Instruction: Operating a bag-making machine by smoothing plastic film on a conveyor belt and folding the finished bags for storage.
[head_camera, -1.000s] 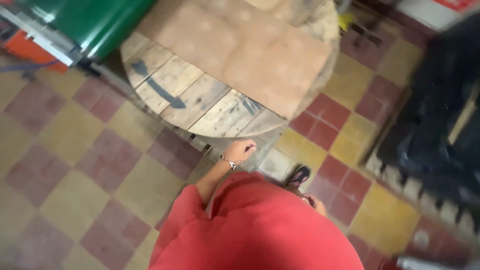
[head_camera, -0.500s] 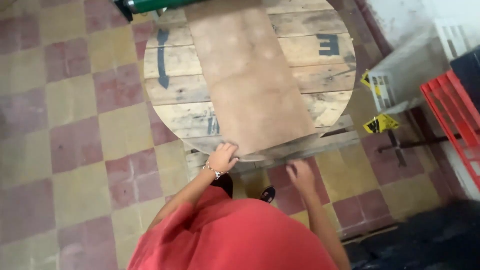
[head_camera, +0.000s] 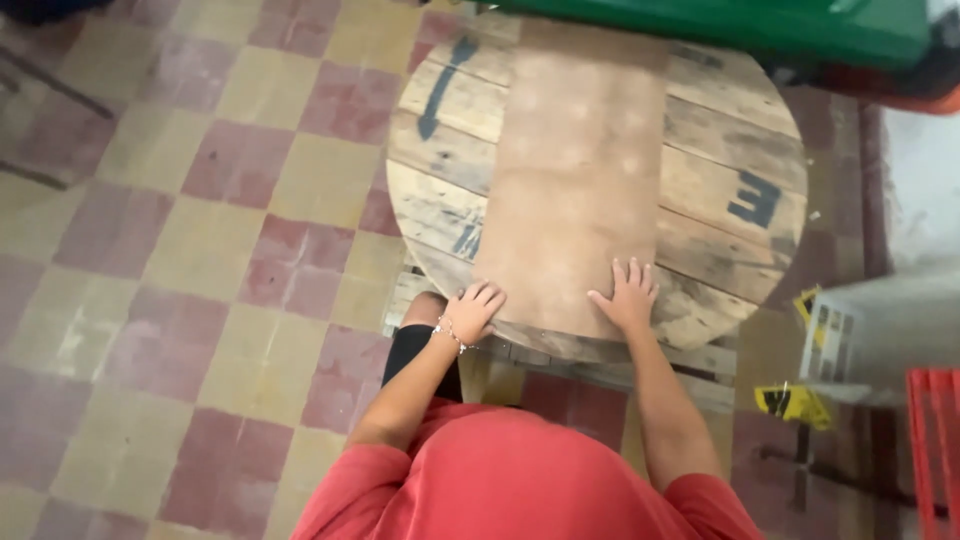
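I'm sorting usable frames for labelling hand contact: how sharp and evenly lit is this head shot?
Head view: soft overall, slight motion blur; left hand and right hand readable on the brown board; even, flat light with no glare on the round wooden table; right edge washed out and blurrier.

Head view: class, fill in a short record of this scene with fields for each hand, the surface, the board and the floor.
Left hand: resting on the board's near-left corner
Right hand: flat on the board's near-right edge
Board: brown rectangular sheet lying across the table
Table: round, weathered wooden planks with dark painted marks
Floor: red and yellow checkered tiles
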